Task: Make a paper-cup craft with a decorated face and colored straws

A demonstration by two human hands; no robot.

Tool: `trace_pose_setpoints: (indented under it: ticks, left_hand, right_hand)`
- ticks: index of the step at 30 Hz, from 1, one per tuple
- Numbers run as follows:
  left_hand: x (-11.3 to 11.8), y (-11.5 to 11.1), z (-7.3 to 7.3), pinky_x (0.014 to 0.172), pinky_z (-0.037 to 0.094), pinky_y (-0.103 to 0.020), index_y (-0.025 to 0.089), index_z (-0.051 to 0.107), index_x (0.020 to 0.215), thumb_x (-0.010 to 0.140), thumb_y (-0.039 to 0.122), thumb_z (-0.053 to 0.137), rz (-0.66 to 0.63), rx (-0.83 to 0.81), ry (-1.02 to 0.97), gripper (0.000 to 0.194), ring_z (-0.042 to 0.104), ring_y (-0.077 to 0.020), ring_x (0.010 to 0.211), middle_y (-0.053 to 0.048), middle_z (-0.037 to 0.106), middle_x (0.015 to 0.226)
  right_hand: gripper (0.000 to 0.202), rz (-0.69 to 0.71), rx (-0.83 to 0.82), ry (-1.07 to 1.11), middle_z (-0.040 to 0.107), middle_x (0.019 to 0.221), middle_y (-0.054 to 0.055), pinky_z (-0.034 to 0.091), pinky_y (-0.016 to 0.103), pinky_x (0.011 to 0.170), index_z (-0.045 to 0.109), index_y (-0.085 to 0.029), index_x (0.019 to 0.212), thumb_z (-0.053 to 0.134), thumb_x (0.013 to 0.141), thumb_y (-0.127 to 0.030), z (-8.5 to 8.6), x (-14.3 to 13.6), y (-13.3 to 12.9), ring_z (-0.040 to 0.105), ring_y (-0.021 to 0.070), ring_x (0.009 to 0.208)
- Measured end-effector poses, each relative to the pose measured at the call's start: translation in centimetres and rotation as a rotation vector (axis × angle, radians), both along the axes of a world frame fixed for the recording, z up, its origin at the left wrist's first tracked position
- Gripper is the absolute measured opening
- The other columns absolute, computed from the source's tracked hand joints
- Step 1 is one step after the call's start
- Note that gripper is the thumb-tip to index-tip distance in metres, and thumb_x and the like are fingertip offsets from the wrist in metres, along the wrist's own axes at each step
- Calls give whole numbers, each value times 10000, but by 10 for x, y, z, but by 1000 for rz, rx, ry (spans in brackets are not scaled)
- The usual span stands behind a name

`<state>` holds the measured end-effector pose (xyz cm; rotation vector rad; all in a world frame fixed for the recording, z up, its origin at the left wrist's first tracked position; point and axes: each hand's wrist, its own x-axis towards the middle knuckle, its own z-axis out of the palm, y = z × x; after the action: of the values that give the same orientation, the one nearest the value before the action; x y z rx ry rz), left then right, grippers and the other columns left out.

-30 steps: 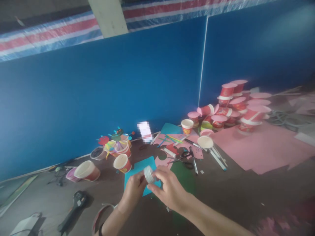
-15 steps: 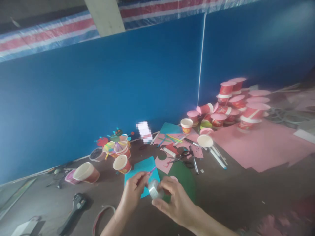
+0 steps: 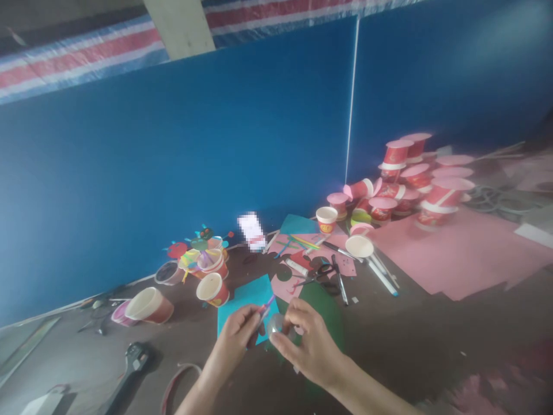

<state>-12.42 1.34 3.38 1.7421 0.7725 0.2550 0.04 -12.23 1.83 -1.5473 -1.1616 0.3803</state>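
Note:
My left hand [image 3: 239, 331] pinches a thin purple strip [image 3: 268, 304], whose end sticks up past the fingertips over a bright blue sheet [image 3: 248, 291]. In my right hand [image 3: 309, 340] is a roll of clear tape [image 3: 275, 325], held between thumb and fingers close beside the left fingertips. Beneath the right hand lies a dark green sheet [image 3: 328, 323]. Scissors [image 3: 322, 272], a white glue stick [image 3: 296, 267] and a black pen [image 3: 340, 280] lie beyond the hands on pink paper scraps and the dark table.
Paper cups [image 3: 212, 289] and a tipped cup [image 3: 151, 305] stand at left, with a black glue gun [image 3: 132, 369] nearer. Stacked red cups [image 3: 440, 202] with pink discs sit at right by large pink paper [image 3: 458, 253]. A blue partition [image 3: 216, 144] rises behind.
The tape roll has turned and shifted slightly right in my right hand. More of the purple strip's lower part shows at my left fingertips.

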Motion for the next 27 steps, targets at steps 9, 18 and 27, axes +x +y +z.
trace_pose_setpoints:
  ticks: [9,18,27]
  left_hand:
    - [3,-8,-3,464,272,-197,155,529,748,830,384,511,53,-36,-56,244,384,-76,473,21,543,565]
    - [7,-15,-1,449,281,-192,181,448,724,826,422,516,8,-30,-29,271,393,-75,445,21,572,559]
    - [5,-11,-5,524,348,-217,142,547,845,801,448,571,-126,-10,14,310,499,-107,556,-38,637,718]
  right_hand:
    - [98,-9,-90,21,537,796,21,402,283,713,502,-188,778,590,739,-200,0,4,8,520,172,776]
    - [219,7,-37,274,552,911,22,421,277,754,651,-219,925,677,738,-330,-8,11,27,523,178,848]
    - [87,82,-9,266,598,776,18,405,300,774,638,-170,669,644,749,-202,-1,20,29,562,184,826]
